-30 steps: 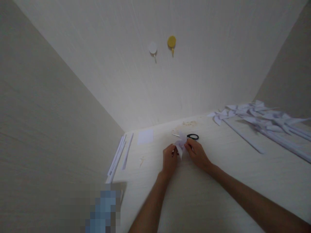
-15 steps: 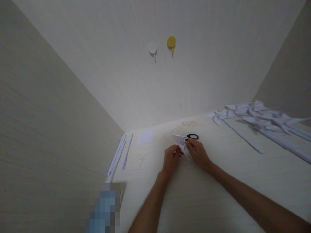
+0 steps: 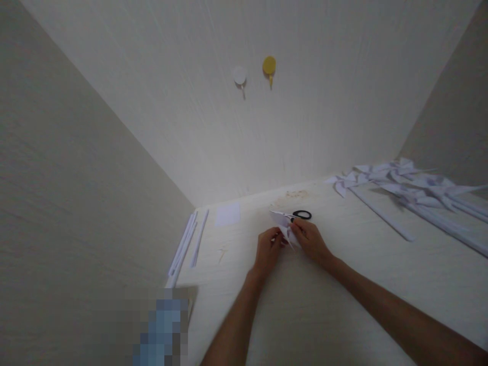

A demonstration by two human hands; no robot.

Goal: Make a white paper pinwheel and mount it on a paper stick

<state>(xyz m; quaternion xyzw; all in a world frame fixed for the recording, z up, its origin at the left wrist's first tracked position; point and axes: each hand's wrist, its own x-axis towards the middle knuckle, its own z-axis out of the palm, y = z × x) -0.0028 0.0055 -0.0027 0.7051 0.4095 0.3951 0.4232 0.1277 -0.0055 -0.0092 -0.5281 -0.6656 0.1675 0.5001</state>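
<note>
Between my two hands is a folded piece of white paper [image 3: 280, 219] with pointed corners. My right hand [image 3: 311, 241] is closed on its right side, with thumb and fingers pinching it. On the lower left, my left hand [image 3: 268, 250] has its fingers curled in and pressed to the paper's edge; the fingertips are partly hidden. Just beyond the right hand lie scissors [image 3: 302, 214] with black handles, their blades partly covered by the paper and hand.
White paper pinwheels [image 3: 412, 185] with paper sticks [image 3: 381, 213] lie at the right. At the left are rolled paper sticks [image 3: 183, 246], a square paper sheet [image 3: 227, 214] and a small scrap [image 3: 222, 252]. A yellow hook [image 3: 269, 66] and a white hook [image 3: 240, 76] are on the wall.
Both hands stay in nearly the same place. The paper between them has shifted very slightly; its lower point sits a little further left.
</note>
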